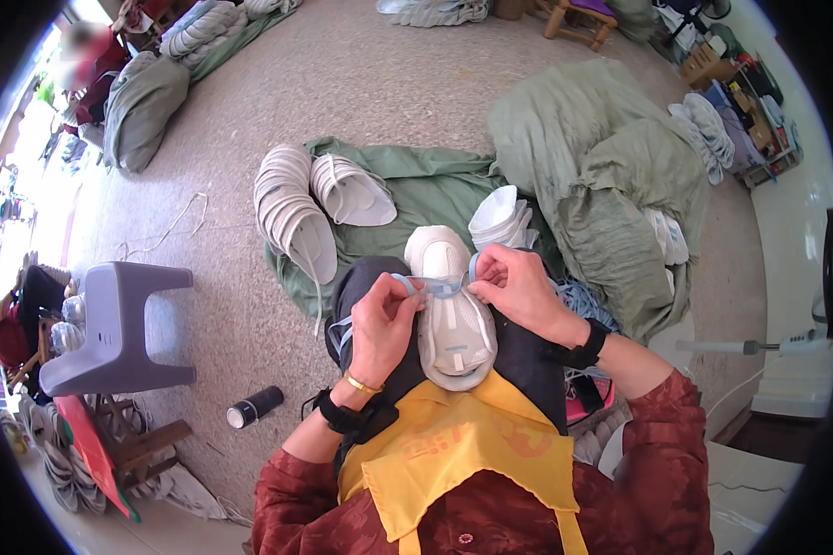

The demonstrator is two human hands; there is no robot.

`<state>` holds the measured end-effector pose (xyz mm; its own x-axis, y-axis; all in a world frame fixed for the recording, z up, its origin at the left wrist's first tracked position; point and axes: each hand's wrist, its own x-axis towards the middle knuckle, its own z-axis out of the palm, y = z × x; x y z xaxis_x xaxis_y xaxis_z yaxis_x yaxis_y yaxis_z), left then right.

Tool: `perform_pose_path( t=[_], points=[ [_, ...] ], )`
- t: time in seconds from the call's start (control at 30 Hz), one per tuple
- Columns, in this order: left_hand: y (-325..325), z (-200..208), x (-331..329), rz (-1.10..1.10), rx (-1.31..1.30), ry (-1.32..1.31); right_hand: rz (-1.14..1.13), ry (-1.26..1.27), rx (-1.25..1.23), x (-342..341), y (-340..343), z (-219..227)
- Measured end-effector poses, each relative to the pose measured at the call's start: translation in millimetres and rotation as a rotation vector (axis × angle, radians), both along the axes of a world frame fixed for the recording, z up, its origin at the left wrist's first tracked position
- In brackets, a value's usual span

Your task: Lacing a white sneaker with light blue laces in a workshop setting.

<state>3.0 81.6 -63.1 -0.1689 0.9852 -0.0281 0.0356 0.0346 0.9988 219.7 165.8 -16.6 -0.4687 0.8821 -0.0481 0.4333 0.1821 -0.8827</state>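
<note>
- Head view, the only one here: a pale shoe upper (456, 338) sits on the lap between the thighs, toe pointing away, heel end up against the yellow apron (472, 435), so I reckon the legs work as a makeshift stand
- Left hand (389, 319) has thumb and fingers clamped on the blue lace (446, 287), just left of the upper
- Right hand (514, 287) is pinched on the same lace on the other side, with a loop standing by the index finger; the two hands are apart, probably so the lace lies tight across the upper
- More uppers are nested in a curved stack (292, 199) at the edge of the green cloth (416, 165), which likely keeps them off the dirty floor (361, 83)
- A tangle of blue laces (578, 301) is right beside the right thigh, seemingly for an easy grab
</note>
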Motion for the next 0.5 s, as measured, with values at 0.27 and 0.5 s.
perform_pose_path(
  t=[0.27, 0.5],
  points=[
    [1.8, -5.3, 5.9, 0.05, 0.009, -0.088, -0.015, -0.001, -0.056, 0.9, -1.8, -0.5],
    [1.2, 3.3, 7.7, 0.021, -0.025, 0.08, -0.013, -0.004, -0.045, 1.8, -2.4, -0.9]
  ],
)
